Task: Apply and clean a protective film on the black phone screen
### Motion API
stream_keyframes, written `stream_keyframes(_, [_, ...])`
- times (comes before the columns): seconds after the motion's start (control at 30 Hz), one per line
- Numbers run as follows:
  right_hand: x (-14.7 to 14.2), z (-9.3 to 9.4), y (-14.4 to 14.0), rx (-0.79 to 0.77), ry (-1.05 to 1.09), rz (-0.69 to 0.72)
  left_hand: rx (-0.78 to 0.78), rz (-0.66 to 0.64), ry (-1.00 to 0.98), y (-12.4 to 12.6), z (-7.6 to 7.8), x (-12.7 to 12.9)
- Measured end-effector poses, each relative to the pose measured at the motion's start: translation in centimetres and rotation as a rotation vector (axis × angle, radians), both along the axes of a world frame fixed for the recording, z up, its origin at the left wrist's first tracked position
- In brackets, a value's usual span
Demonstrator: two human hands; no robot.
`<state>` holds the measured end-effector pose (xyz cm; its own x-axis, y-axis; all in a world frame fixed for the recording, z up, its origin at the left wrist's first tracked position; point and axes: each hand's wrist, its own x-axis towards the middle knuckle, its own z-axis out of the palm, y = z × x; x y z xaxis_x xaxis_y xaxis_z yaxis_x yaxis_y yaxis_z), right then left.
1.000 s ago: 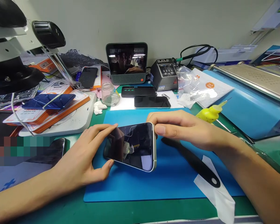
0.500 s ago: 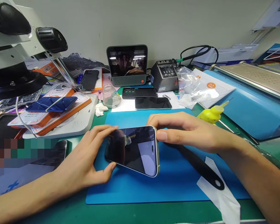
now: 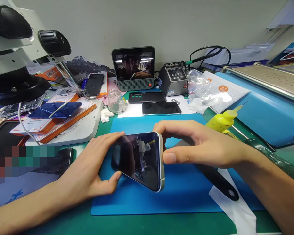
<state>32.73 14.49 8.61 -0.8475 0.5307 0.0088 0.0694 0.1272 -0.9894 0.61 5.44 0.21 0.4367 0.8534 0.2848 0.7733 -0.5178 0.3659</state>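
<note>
Phone in question: a slim black-screened smartphone with a pale silver-green metal frame (image 3: 139, 160), held tilted just above the blue rubber work mat (image 3: 181, 192), with its lower corner down near the mat. It's pinched between both hands. The left hand (image 3: 88, 173) is wrapped on the left short end, thumb underneath and fingers along the top edge. The right hand (image 3: 198, 147) is closed on the right short end, thumb pressed to the frame and fingers curled over the far edge. So both hands are clamped on the same thing, well apart from each other.

Handling-wise, it'd be judged light and stiff, but the glass front looks glossy and probably slippery, and fragile if knocked on a corner. The metal frame at the short ends is likely the safest place to be gripped, pretty much as it's being held here; the screen face is best left untouched.

A long black flat plastic pry tool (image 3: 215, 182) is lying on the mat, partly hidden by the right hand, on a white paper scrap (image 3: 237, 209). A yellow squeeze bottle (image 3: 221, 120) is seen behind that hand, and two more dark phones (image 3: 161, 108) are laid flat further back on the green desk (image 3: 142, 225).
</note>
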Motion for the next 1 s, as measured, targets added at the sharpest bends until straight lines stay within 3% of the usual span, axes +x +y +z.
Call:
stream_keyframes(0.33, [-0.2, -0.1, 0.0, -0.039, -0.011, -0.059, -0.013, -0.022, 0.031, 0.2, 0.0, -0.2])
stream_keyframes(0.67, [-0.6, -0.4, 0.1, 0.031, 0.02, -0.084, -0.012, -0.075, 0.033, 0.3, -0.1, -0.3])
stream_keyframes(1.0, [-0.9, -1.0, 0.9, 0.169, 0.045, -0.1, -0.144, -0.07, -0.182, 0.3, 0.1, -0.4])
